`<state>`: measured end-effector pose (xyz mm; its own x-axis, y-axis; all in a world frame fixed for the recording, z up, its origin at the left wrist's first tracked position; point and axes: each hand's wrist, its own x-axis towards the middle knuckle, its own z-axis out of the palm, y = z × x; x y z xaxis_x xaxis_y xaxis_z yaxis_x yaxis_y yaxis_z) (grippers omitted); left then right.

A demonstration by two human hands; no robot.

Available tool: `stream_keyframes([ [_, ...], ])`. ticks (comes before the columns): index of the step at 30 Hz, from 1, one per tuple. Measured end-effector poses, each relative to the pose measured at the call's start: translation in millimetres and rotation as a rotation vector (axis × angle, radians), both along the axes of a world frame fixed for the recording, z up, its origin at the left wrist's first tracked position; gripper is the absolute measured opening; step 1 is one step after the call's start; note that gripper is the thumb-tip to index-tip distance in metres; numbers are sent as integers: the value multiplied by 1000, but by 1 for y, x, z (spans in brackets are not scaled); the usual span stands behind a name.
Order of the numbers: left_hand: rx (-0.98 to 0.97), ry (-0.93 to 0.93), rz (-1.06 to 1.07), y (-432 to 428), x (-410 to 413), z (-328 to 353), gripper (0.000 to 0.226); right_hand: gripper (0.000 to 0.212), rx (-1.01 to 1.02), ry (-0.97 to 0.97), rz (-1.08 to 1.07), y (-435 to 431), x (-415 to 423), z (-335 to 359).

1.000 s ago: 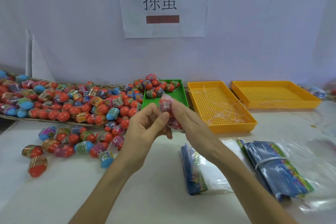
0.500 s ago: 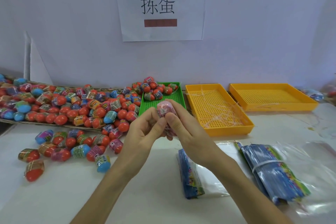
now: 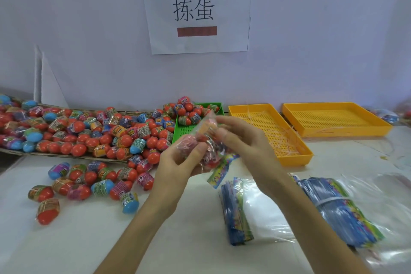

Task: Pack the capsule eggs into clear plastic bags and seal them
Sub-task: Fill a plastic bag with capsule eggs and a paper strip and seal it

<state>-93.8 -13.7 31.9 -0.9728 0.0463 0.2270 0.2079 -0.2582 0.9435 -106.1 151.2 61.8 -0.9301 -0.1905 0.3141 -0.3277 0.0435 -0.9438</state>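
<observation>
Capsule eggs (image 3: 206, 138) sit inside a clear plastic bag (image 3: 210, 151) held up over the middle of the bench (image 3: 89, 240), between the two hands. The left hand (image 3: 178, 162) pinches the bag's lower left part with thumb and fingers curled round it; the right hand (image 3: 242, 140) pinches its upper end, fingers bent on the film. Judging by this, the filling looks done and the sealing step is in hand; the printed flap (image 3: 219, 172) hanging below probably has to be folded over and pressed shut next, with the film kept taut so the eggs do not slide out.

The green tray (image 3: 189, 131) toward the back edge holds a few loose eggs at its far end. The near yellow tray (image 3: 266, 133) holds only thin clear strips; the far yellow tray (image 3: 333, 120) shows almost nothing inside. A large pile of eggs (image 3: 89, 131) fills the flat cardboard at the left back, with some spilled onto the bench. Bundles of unused bags (image 3: 342, 209) lie at the right front.
</observation>
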Motion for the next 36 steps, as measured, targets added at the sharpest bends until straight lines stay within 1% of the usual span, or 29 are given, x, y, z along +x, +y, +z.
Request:
stream_keyframes([
  [1, -26, 5, -8, 1, 0, -1, 38, 33, -52, -44, -31, 2, -2, 1],
  [2, -43, 8, -26, 2, 1, -1, 31, 37, -115, -124, -32, 3, -4, 0],
  [4, -49, 12, -78, 4, 1, -2, 24, 45, -280, -340, 64, 5, -6, -3],
  [5, -45, 16, -101, 3, 1, -2, 24, 45, -337, -426, 120, 6, -4, -3],
  [7, -53, 17, -122, -1, 2, 0, 31, 40, -425, -538, 190, 5, -3, -4],
  [10, -104, 6, -135, -6, 1, 0, 36, 41, -529, -635, 163, 2, -5, -8],
  [12, -126, -2, -155, -8, 0, -1, 37, 39, -547, -664, 137, 0, -5, -8],
  [15, -134, -7, -169, -10, -1, -2, 38, 34, -568, -680, 160, -1, -4, -7],
  [17, -133, -3, -174, -10, -1, -1, 36, 34, -534, -663, 167, -1, -3, -6],
  [19, -119, -4, -190, -8, 0, -1, 29, 38, -415, -604, 88, -1, -4, -6],
  [21, -119, -2, -190, -5, 3, 0, 27, 43, -250, -452, -15, 2, -6, -2],
  [22, -131, 2, -181, -3, 3, 1, 28, 43, -207, -370, -12, 5, -6, 1],
  [23, -142, 7, -168, -2, 2, 0, 29, 43, -187, -314, 43, 9, -5, 4],
  [25, -135, 0, -136, 0, 1, -2, 34, 38, -67, -213, 125, 15, -4, 7],
  [27, -115, -30, -95, 1, -1, -6, 39, 30, 95, -98, 72, 14, -4, 3],
  [28, -109, -41, -73, 1, -1, -7, 37, 29, 135, -67, 31, 12, -4, 0],
  [30, -117, -50, -50, 1, -1, -10, 38, 29, 151, -40, -9, 6, -4, -4],
  [33, -158, -23, -36, 0, 0, -8, 46, 27, 128, -7, -21, 4, -3, -6],
  [36, -167, 4, -24, -1, -1, -8, 40, 25, 96, -13, -5, 5, -4, -7],
])
